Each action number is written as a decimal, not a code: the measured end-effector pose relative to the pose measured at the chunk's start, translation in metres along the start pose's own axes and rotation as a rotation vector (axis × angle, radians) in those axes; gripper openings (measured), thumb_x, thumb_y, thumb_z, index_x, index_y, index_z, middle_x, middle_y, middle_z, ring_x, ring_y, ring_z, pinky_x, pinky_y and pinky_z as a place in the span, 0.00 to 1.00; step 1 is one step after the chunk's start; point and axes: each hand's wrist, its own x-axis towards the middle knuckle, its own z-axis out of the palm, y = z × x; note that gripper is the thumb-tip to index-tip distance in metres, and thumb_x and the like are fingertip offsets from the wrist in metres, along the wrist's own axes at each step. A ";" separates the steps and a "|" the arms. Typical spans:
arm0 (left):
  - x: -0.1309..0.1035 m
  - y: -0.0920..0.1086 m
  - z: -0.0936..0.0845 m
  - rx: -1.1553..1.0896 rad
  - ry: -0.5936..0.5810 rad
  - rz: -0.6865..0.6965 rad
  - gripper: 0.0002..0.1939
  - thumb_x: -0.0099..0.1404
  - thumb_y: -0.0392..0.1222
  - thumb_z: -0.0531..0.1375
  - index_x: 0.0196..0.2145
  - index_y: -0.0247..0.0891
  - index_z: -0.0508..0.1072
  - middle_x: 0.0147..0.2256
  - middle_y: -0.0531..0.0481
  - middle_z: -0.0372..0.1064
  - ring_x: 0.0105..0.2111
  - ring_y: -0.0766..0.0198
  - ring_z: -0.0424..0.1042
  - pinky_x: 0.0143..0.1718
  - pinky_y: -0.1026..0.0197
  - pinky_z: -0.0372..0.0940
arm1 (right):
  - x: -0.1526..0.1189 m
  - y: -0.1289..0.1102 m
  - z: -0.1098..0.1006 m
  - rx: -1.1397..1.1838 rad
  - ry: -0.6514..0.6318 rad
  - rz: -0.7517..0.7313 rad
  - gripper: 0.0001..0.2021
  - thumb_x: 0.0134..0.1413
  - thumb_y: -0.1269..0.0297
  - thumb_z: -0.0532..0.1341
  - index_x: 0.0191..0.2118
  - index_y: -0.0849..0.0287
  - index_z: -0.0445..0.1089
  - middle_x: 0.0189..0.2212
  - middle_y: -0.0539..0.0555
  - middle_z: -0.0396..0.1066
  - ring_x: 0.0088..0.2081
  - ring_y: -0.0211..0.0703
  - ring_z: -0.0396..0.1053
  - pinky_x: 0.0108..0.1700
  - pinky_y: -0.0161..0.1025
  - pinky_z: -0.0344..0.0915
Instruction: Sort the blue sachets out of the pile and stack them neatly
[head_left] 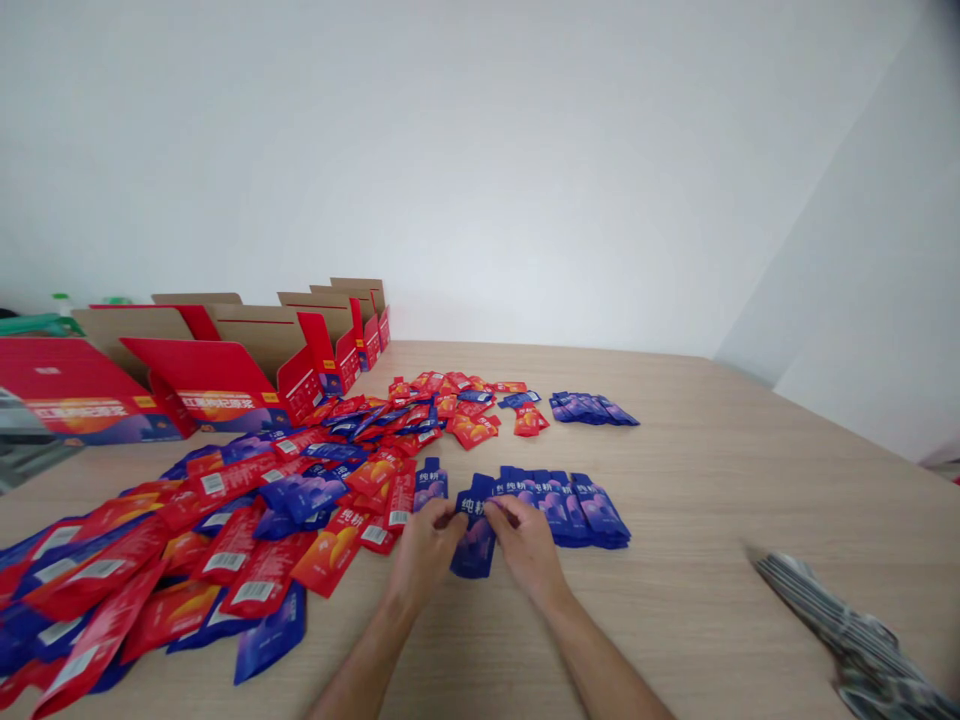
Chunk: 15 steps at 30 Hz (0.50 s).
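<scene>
Between my two hands is a blue sachet (475, 548), its printed front facing up. My left hand (426, 548) pinches its left edge, while the closed fingers of my right hand (525, 545) grip its right edge. Just beyond my left fingers lies another blue sachet (430, 480) on the table. To the right of the held one, a row of overlapping blue sachets (600, 510) lies face up, partly behind my right hand. A second small group of blue sachets (592, 408) rests farther back.
A large heap of mixed red and blue sachets (247, 530) spreads over the left of the wooden table (697, 460). Open red cartons (217, 375) stand along the back left. A striped cloth-like bundle (847, 620), blurred, lies at the right front. A white wall rises behind.
</scene>
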 end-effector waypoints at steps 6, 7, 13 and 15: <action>-0.002 -0.005 0.001 -0.195 -0.039 -0.143 0.16 0.56 0.53 0.65 0.27 0.35 0.74 0.22 0.55 0.66 0.22 0.69 0.62 0.22 0.67 0.56 | -0.001 0.002 0.006 0.209 -0.008 0.110 0.18 0.55 0.46 0.60 0.32 0.58 0.72 0.23 0.49 0.68 0.24 0.37 0.60 0.26 0.33 0.55; -0.002 -0.007 0.001 -0.236 -0.043 -0.163 0.17 0.56 0.54 0.65 0.27 0.35 0.73 0.22 0.54 0.67 0.22 0.68 0.63 0.22 0.67 0.58 | -0.001 0.003 0.006 0.213 -0.022 0.112 0.19 0.55 0.46 0.61 0.29 0.59 0.71 0.21 0.48 0.65 0.23 0.36 0.59 0.25 0.33 0.53; -0.003 -0.006 0.003 -0.312 -0.071 -0.217 0.19 0.56 0.54 0.65 0.33 0.33 0.74 0.26 0.51 0.70 0.25 0.65 0.69 0.26 0.63 0.68 | -0.002 0.001 0.003 0.146 0.045 0.122 0.23 0.53 0.44 0.61 0.20 0.59 0.65 0.16 0.45 0.58 0.21 0.34 0.52 0.23 0.33 0.47; -0.005 -0.003 0.003 -0.291 -0.070 -0.222 0.25 0.55 0.53 0.66 0.45 0.34 0.71 0.29 0.49 0.72 0.27 0.62 0.71 0.24 0.62 0.69 | -0.001 0.001 0.001 0.173 0.056 0.145 0.23 0.52 0.42 0.61 0.21 0.59 0.67 0.17 0.46 0.61 0.21 0.34 0.54 0.23 0.33 0.49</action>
